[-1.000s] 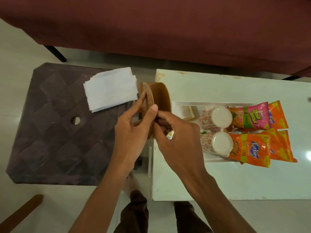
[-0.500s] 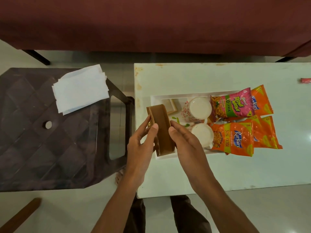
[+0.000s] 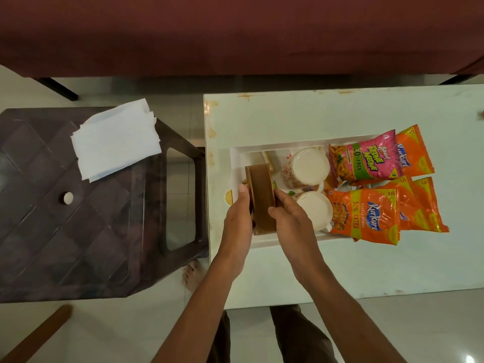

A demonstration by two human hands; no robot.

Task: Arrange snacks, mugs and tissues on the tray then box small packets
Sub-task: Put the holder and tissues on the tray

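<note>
A brown wooden holder (image 3: 262, 195) stands upright at the left end of the white tray (image 3: 237, 158). My left hand (image 3: 239, 221) grips its left side and my right hand (image 3: 290, 218) grips its right side. Two white mugs (image 3: 309, 169) (image 3: 315, 213) lie side by side in the tray's middle. A pink snack packet (image 3: 364, 158) and several orange snack packets (image 3: 366, 216) fill the tray's right end. A stack of white tissues (image 3: 116, 138) rests on the dark stool (image 3: 65, 231) to the left.
The tray sits on a white table (image 3: 366, 271). A maroon sofa (image 3: 235, 30) runs along the far side. A small yellow object (image 3: 229, 197) lies on the table by the tray's left rim. My bare foot (image 3: 192, 275) is between stool and table.
Both hands have carried the brown holder from over the stool's edge to the right and down into the tray's left end. The camera view has shifted right.
</note>
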